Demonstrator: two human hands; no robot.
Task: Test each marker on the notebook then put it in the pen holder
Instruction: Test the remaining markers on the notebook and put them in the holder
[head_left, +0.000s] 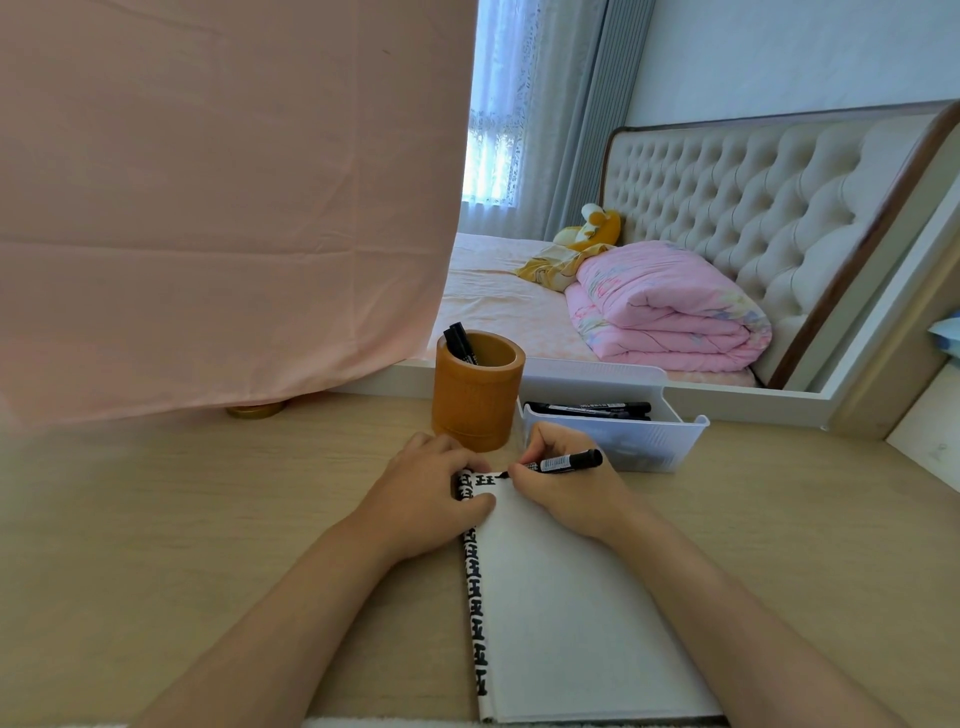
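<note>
A white notebook (571, 597) lies open on the wooden desk, with a column of black marks down its left edge. My right hand (561, 488) grips a black marker (566, 461), tip on the page's top left corner. My left hand (431, 488) rests on the notebook's upper left edge, its fingers partly curled; whether it holds anything I cannot tell. Behind the hands stands a brown cylindrical pen holder (475, 395) with black markers (460, 343) leaning inside. To its right, a white plastic tray (654, 441) holds more black markers (587, 409).
A pink cloth (218, 208) hangs over the desk's back left, with a gold lid (254, 410) under its hem. A mirror behind the desk shows a bed with a pink quilt (665, 306). Bare desk surface (182, 519) lies to the left.
</note>
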